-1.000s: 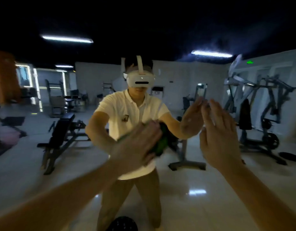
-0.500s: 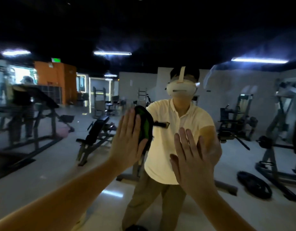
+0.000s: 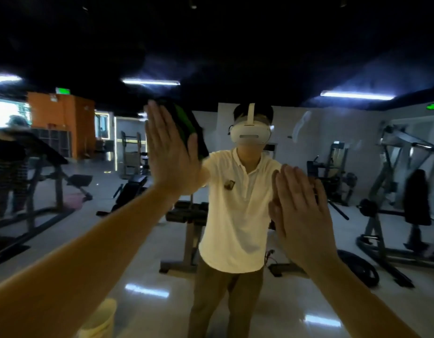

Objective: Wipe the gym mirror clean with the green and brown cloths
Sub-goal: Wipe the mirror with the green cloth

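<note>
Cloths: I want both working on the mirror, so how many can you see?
1. The green cloth sits upper left, pressed to the mirror under the flat left hand. A brown one may be hidden behind the right hand, lower right.

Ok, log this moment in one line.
left hand: flat, pressing green cloth on mirror | right hand: flat at mirror, brown cloth not visible

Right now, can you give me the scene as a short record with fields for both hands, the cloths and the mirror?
left hand: flat, fingers straight, pressing the green cloth on the mirror
right hand: flat on the mirror, lower than the left
brown cloth: not visible
mirror mark: pale smear above the right hand
bucket: pale, bottom left
</note>
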